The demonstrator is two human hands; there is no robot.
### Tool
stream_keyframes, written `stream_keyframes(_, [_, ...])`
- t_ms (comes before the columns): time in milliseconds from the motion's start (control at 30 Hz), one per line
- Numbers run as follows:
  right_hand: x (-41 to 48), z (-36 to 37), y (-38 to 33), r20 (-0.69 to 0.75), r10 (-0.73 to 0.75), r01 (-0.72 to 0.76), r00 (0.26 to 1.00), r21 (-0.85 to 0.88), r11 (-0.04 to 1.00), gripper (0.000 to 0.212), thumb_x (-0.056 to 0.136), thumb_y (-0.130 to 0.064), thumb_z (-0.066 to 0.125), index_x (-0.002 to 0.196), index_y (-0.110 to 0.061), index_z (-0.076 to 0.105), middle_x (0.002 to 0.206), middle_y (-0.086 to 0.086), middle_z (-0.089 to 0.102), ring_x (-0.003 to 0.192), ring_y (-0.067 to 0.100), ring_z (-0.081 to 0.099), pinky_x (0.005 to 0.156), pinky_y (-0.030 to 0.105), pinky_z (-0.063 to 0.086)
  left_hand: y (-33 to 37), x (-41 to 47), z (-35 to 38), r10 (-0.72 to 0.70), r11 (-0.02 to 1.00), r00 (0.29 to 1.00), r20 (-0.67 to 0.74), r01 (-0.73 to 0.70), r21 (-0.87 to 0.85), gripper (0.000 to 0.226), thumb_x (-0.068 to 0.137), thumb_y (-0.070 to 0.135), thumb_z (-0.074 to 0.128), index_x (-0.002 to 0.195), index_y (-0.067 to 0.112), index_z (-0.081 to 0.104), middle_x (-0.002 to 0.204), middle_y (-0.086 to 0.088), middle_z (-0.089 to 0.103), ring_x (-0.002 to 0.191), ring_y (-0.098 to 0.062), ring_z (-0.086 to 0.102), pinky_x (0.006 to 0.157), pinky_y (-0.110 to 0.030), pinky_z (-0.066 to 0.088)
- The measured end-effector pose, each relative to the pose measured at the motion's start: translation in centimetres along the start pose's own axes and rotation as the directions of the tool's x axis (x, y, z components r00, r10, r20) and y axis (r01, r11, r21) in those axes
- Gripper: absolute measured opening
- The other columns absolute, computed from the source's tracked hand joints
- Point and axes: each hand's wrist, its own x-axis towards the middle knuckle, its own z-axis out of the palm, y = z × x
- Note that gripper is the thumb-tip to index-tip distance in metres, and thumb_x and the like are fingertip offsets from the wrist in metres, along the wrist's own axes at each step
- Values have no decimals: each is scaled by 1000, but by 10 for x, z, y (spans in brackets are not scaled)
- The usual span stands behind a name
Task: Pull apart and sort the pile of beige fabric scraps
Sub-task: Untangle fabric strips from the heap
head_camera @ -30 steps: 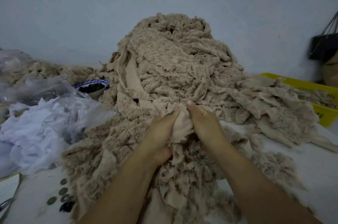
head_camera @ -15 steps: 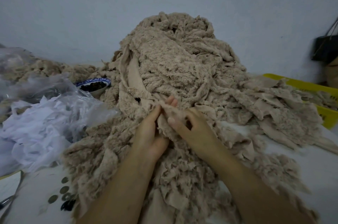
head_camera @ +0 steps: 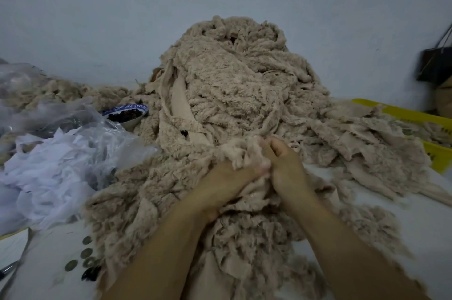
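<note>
1. Beige fabric scraps [head_camera: 232,94] lie in a tall, fluffy pile on the tabletop [head_camera: 428,221]. The peak is at 12 o'clock from the hands, and the loose skirts spread toward 3, 6 and 9 o'clock.
2. The step in hand looks like teasing one tuft [head_camera: 242,152] out of the foot of the pile. The tuft sits between both hands and is still joined to the strips behind it.
3. The left hand [head_camera: 227,182] is palm-down, with its fingers curled into the near side of the tuft. Its forearm comes in from 7 o'clock.
4. The right hand [head_camera: 283,167] has its fingers bent in, gripping the tuft from the 3 o'clock side. It meets the left hand there, and its forearm comes in from 5 o'clock.
5. To do this well, keep the two grips near each other and draw them apart toward 9 and 3 o'clock. Go slowly, because the strips look tangled. A hard tug toward 6 o'clock could pull the slope down.
6. For sorting, the yellow basket [head_camera: 415,113] at 3 o'clock already holds beige pieces and is probably where this one goes. Keep strays away from the white fabric [head_camera: 49,172] at 9 o'clock and the bowl [head_camera: 127,113] at 10 o'clock.
</note>
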Motion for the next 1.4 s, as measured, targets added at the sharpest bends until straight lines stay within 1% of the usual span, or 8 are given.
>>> stream_keyframes(100, [2, -1, -1, -42, 10, -10, 999, 7, 1000, 44, 89, -67, 50, 83, -28, 70, 83, -2, 73, 78, 11, 69, 68, 35, 54, 2, 0, 3, 43, 983, 999, -22, -46, -180, 16, 88, 38, 70, 92, 28, 81, 100, -3, 78, 93, -15, 75, 70, -19, 57])
stream_keyframes(267, [-4, 4, -1, 110, 46, -37, 993, -82, 996, 52, 71, -90, 37, 88, -48, 62, 90, -34, 64, 84, -11, 61, 70, 20, 43, 4, 10, -5, -59, 917, 864, -500, -151, -370, 44, 84, 56, 68, 58, 22, 76, 62, -3, 72, 57, -14, 70, 62, -30, 53])
stream_keyframes(500, [4, 2, 13, 133, 142, -147, 981, 32, 989, 31, 96, -24, 53, 67, -32, 58, 59, -12, 58, 58, 5, 56, 56, 25, 51, 2, 15, -4, 8, 885, 782, -623, -296, -360, 34, 81, 56, 70, 52, 38, 74, 62, 22, 70, 58, 3, 68, 59, -23, 54])
stream_keyframes(867, [6, 0, 13, 173, 115, -161, 978, 283, 945, 9, 80, -37, 66, 81, -35, 74, 80, -8, 69, 72, 7, 67, 71, 30, 55, 0, 16, -10, -146, 846, 804, -577, -200, -493, 45, 81, 57, 71, 82, 12, 77, 78, -2, 78, 79, -22, 75, 77, -38, 59])
stream_keyframes(1067, [-6, 9, 11, 356, 83, -44, 931, -116, 992, 74, 72, -75, 65, 138, -54, 37, 119, -44, 48, 102, -23, 50, 79, 7, 42, -1, 15, -1, -75, 893, 842, -535, -181, -411, 41, 75, 57, 72, 66, 17, 77, 67, 0, 75, 65, -15, 74, 59, -29, 57])
stream_keyframes(1167, [-4, 9, 10, 175, -14, 32, 984, -101, 994, 10, 98, -49, 54, 101, -43, 60, 86, -44, 64, 82, -24, 58, 64, -2, 42, -1, 14, 8, -36, 929, 841, -539, -171, -328, 48, 84, 50, 72, 47, 19, 71, 58, 5, 70, 56, -9, 69, 55, -22, 55])
stream_keyframes(1300, [2, 4, 11, -43, 115, -109, 992, 124, 986, 35, 99, -53, 48, 100, -28, 71, 100, -7, 76, 95, 7, 70, 87, 26, 55, 0, 15, 16, -10, 951, 831, -556, -164, -261, 44, 87, 44, 73, 53, 18, 65, 58, 1, 66, 53, -10, 65, 55, -25, 52])
stream_keyframes(1400, [6, 0, 8, -91, 174, -145, 981, 264, 953, 45, 102, -48, 46, 73, -26, 72, 67, -6, 70, 62, 11, 67, 57, 22, 52, 3, 12, 12, -32, 933, 839, -543, -169, -317, 33, 89, 43, 70, 62, 26, 77, 70, 9, 74, 68, -6, 72, 59, -22, 57])
